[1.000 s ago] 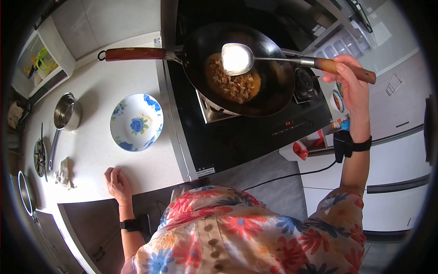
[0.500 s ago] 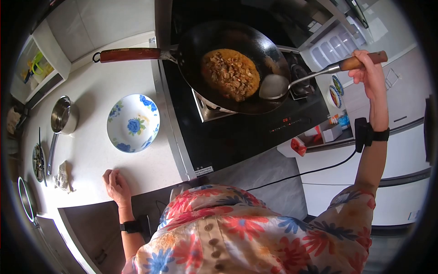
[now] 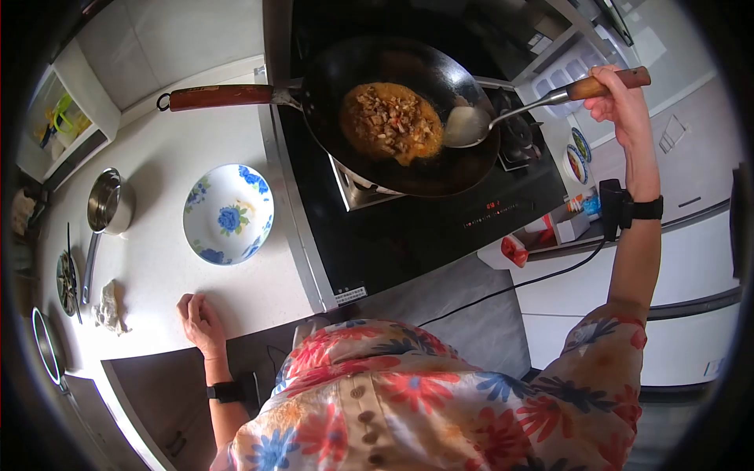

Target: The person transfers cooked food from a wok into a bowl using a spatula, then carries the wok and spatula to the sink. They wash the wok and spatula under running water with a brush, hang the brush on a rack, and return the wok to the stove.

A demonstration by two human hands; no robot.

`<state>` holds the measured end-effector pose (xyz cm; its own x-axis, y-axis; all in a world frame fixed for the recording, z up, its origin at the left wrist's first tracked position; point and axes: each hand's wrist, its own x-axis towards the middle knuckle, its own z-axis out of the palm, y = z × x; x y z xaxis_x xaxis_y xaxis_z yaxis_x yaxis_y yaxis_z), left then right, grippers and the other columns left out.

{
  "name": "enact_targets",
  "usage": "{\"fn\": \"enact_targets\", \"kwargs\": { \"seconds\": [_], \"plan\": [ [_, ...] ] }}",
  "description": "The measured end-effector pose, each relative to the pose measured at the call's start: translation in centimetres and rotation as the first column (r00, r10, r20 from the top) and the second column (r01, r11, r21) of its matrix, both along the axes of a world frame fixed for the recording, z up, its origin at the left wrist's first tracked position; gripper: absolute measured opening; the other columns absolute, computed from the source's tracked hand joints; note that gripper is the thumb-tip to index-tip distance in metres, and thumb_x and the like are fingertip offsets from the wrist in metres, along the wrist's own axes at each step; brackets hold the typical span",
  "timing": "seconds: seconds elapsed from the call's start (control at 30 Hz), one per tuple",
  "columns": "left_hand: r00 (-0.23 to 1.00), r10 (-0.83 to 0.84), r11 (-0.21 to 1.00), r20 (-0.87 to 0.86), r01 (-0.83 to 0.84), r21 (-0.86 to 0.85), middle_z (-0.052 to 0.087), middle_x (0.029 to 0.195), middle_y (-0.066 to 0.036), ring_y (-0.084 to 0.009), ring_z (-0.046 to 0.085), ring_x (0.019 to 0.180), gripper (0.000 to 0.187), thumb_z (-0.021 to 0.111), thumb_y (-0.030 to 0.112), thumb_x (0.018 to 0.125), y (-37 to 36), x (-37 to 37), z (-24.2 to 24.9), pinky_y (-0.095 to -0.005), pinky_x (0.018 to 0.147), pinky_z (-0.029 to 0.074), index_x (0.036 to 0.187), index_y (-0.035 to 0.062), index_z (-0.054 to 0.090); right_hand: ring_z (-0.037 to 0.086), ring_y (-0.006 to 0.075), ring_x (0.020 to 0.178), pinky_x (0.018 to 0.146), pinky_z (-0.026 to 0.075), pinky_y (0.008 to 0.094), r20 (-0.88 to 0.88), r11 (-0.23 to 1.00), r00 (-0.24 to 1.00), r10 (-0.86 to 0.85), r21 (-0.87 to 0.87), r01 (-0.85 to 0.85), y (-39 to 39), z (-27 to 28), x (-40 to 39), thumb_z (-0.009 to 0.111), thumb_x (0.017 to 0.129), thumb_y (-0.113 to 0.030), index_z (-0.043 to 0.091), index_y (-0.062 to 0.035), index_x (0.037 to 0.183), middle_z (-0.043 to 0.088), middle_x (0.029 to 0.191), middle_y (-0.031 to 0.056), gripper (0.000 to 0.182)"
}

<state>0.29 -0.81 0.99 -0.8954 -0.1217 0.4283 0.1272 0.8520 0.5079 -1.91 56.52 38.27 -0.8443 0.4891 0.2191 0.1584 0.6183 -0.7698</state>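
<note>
My right hand (image 3: 619, 98) is closed around the wooden handle of a wok spatula (image 3: 538, 104). The spatula's metal blade lies inside a dark wok (image 3: 400, 59), against the right edge of chopped, browned food (image 3: 389, 122) in an orange sauce. The wok sits on a black cooktop (image 3: 424, 235), its red-brown handle stretching left over the counter. My left hand (image 3: 203, 322) rests at the counter's front edge with its fingers curled in and nothing visible in them. Above that hand stands a white bowl with blue flowers (image 3: 228, 213), its inside bare.
On the white counter (image 3: 157, 282) are a small metal saucepan (image 3: 110, 200), a crumpled whitish cloth or bag (image 3: 108, 306) and a dish with chopsticks (image 3: 67, 279). An open drawer (image 3: 542, 243) of packets is at right. A black cable (image 3: 518, 297) runs from my right wristband.
My right hand and the spatula have shifted slightly left and up, bringing the blade against the food. The food's surface looks rearranged. My left hand stays put.
</note>
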Motion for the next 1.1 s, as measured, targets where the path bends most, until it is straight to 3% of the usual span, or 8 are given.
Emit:
{"fn": "enact_targets", "kwargs": {
  "seconds": [0.17,0.3,0.4,0.57,0.63,0.7,0.77,1.1],
  "plan": [
    [1.0,0.016,1.0,0.001,-0.016,0.01,0.054,0.094,-0.011,-0.0273,0.055,0.081,0.011,0.052,-0.001,0.076,0.2,0.1,0.2,-0.033,0.069,0.045,0.084,0.0039,0.059,0.057,0.0088,0.047,0.042,0.045,0.0193,-0.031,0.989,0.996,-0.089,-0.12,0.085,-0.7,-3.6,-1.6,0.061,0.078,-0.029,0.056,-0.0068,0.086,0.062,0.066,0.0078,0.024],
    [0.999,-0.007,0.997,-0.042,0.004,-0.072,0.054,0.095,-0.011,-0.0263,0.055,0.076,0.011,0.053,-0.001,0.076,-0.5,-0.1,-0.2,-0.032,0.065,0.045,0.084,0.0039,0.059,0.059,0.0105,0.051,0.047,0.045,0.02,-0.131,0.961,0.983,0.126,-0.231,-0.154,-1.8,-4.7,-2.2,0.061,0.079,-0.023,0.058,-0.0057,0.094,0.062,0.071,0.0082,0.023],
    [0.999,-0.033,0.999,-0.015,0.033,-0.022,0.054,0.093,-0.011,-0.0224,0.056,0.069,0.012,0.054,0.0,0.076,-0.6,-0.4,-0.1,-0.0293,0.06,0.046,0.086,0.004,0.06,0.061,0.0089,0.059,0.054,0.044,0.0193,-0.123,0.974,0.967,0.225,0.0,-0.227,-1.4,-3.8,-2.8,0.06,0.08,-0.019,0.06,-0.0065,0.093,0.062,0.075,0.0039,0.018],
    [0.969,-0.037,0.987,0.246,-0.003,0.16,0.057,0.087,-0.009,-0.015,0.057,0.066,0.02,0.056,0.004,0.077,-0.9,-1.8,3.0,-0.0243,0.055,0.046,0.097,0.002,0.059,0.062,0.0107,0.072,0.065,0.046,0.0209,-0.09,0.929,0.924,0.371,0.038,-0.369,-4.3,-5.6,-4.1,0.061,0.079,-0.016,0.061,-0.0078,0.093,0.062,0.081,0.0024,0.016],
    [0.895,-0.231,0.783,0.382,-0.062,0.619,0.059,0.085,-0.009,-0.0141,0.059,0.069,0.03,0.055,0.007,0.081,-0.6,-2.9,3.9,-0.0237,0.058,0.047,0.109,-0.0018,0.054,0.062,0.0125,0.076,0.071,0.048,0.0226,-0.036,0.808,0.81,0.585,0.108,-0.579,-5.6,-5.7,-3.9,0.062,0.078,-0.012,0.061,-0.0059,0.093,0.062,0.085,0.0052,0.016],
    [0.877,-0.309,0.72,0.367,-0.036,0.693,0.06,0.084,-0.01,-0.0142,0.06,0.068,0.04,0.055,0.013,0.084,-0.1,-4.1,4.3,-0.0238,0.058,0.049,0.118,-0.0048,0.045,0.062,0.0137,0.079,0.074,0.049,0.0242,0.029,0.786,0.788,0.615,0.053,-0.616,-7.1,-4.4,-3.4,0.062,0.078,-0.01,0.061,-0.0043,0.092,0.062,0.088,0.0073,0.016],
    [0.811,-0.448,0.467,0.376,-0.147,0.872,0.06,0.083,-0.011,-0.016,0.061,0.067,0.045,0.055,0.019,0.086,1.3,-5.1,5.3,-0.023,0.055,0.049,0.123,-0.0029,0.041,0.062,0.013,0.076,0.071,0.049,0.0233,0.095,0.723,0.74,0.666,0.16,-0.672,-7.9,-3.5,-3.4,0.062,0.079,-0.01,0.061,-0.0051,0.092,0.062,0.087,0.0071,0.014],
    [0.671,-0.65,0.312,0.355,-0.191,0.931,0.06,0.093,-0.018,-0.0212,0.064,0.072,0.034,0.049,0.012,0.086,2.5,-9.7,4.8,-0.0279,0.063,0.054,0.11,-0.0109,0.044,0.065,0.0153,0.066,0.06,0.049,0.0222,-0.072,0.914,0.928,0.366,-0.161,-0.373,-7.1,-3.1,-7.0,0.059,0.082,-0.026,0.06,-0.0056,0.099,0.064,0.082,0.0099,0.027]
  ]
}}
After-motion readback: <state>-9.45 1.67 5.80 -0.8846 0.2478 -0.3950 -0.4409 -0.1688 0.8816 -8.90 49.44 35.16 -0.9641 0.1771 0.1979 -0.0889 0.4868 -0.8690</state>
